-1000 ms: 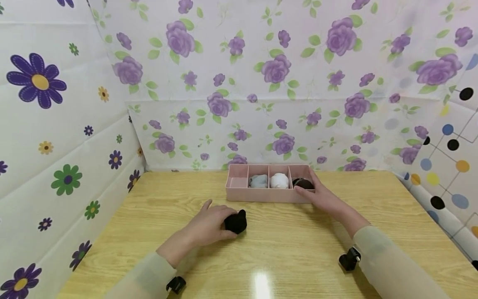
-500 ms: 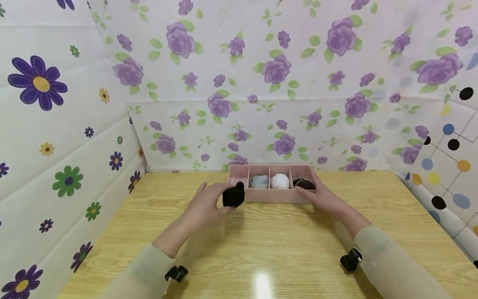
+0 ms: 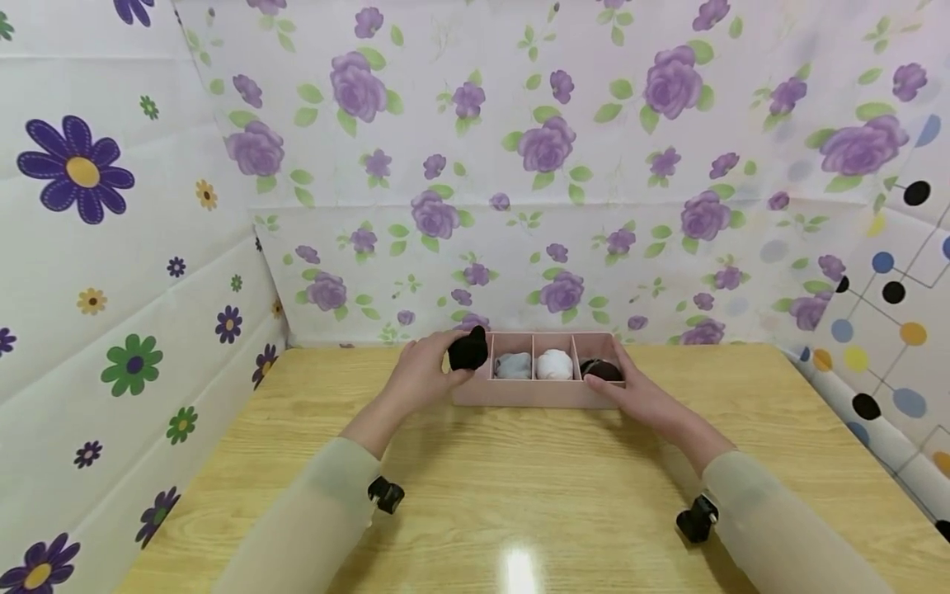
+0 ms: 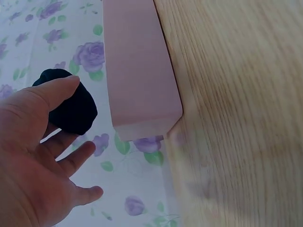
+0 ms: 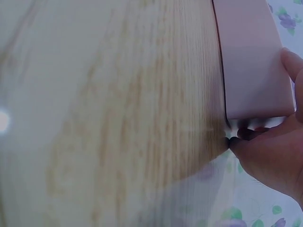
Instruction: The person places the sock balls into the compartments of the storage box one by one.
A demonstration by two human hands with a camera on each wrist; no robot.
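Note:
My left hand (image 3: pixel 420 373) pinches a rolled-up black sock (image 3: pixel 467 353) between thumb and fingers. It holds the sock above the left end of a pink divided box (image 3: pixel 540 395), hiding most of the leftmost compartment. In the left wrist view the dark sock (image 4: pixel 78 112) is clear of the box's outer wall (image 4: pixel 137 71). At the other end, my right hand (image 3: pixel 647 398) grips the box, its thumb over the front rim. The other compartments hold a grey bundle (image 3: pixel 513 365), a white bundle (image 3: pixel 554 364) and a dark brown bundle (image 3: pixel 601 370), partly behind the thumb.
The box stands on a wooden table (image 3: pixel 519 487) near its back edge. A flowered cloth wall (image 3: pixel 490 272) rises right behind it, with patterned cloth at the left and right sides. Small black devices (image 3: pixel 386 495) hang at both wrists.
My left hand has lifted the black sock from the table and carried it forward to above the left end of the box. My right hand has stayed on the box.

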